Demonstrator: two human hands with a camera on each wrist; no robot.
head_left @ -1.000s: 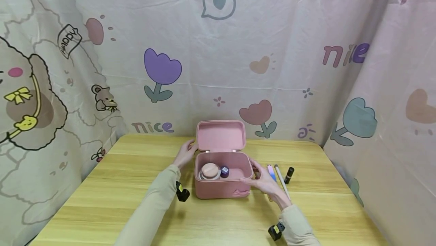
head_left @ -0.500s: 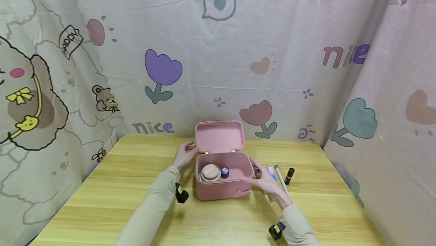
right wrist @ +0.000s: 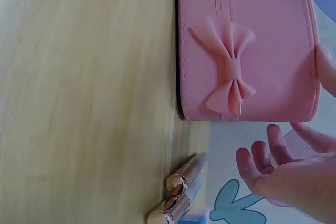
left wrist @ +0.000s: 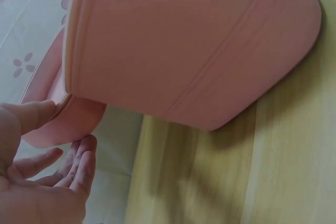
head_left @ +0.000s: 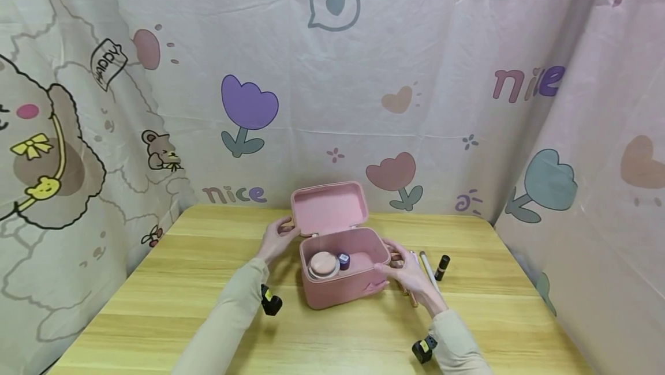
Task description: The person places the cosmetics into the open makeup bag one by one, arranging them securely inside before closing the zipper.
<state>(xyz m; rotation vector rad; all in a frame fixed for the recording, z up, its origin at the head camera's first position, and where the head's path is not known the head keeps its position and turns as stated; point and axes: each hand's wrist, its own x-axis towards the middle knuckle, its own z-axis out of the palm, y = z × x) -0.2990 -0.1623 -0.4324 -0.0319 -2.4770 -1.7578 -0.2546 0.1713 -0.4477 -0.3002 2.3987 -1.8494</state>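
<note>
A pink makeup case [head_left: 337, 294] stands on the table with its lid [head_left: 329, 209] tipped back. Inside, at the left, sits a round pale-topped container [head_left: 324, 263] beside a small dark purple jar [head_left: 344, 260]. My left hand [head_left: 272, 240] pinches the lid's lower left corner; in the left wrist view its thumb lies on the zipper edge and its fingers reach the lid's outside. At the case's right end my right hand [head_left: 407, 274] grips the corner, thumb on the front rim. A pink bow [right wrist: 231, 69] decorates the front, large in the right wrist view.
Right of the case lie a white stick [head_left: 429, 266], a black tube [head_left: 442, 267] and rose-gold capped tubes [right wrist: 181, 179], partly behind my right hand in the head view. A printed curtain [head_left: 332, 81] hangs behind the wooden table [head_left: 171, 306].
The case has turned slightly counterclockwise as seen from above, its lid shifting left and its right front corner swinging away from me. Both hands stay on it; the left has come slightly lower and left.
</note>
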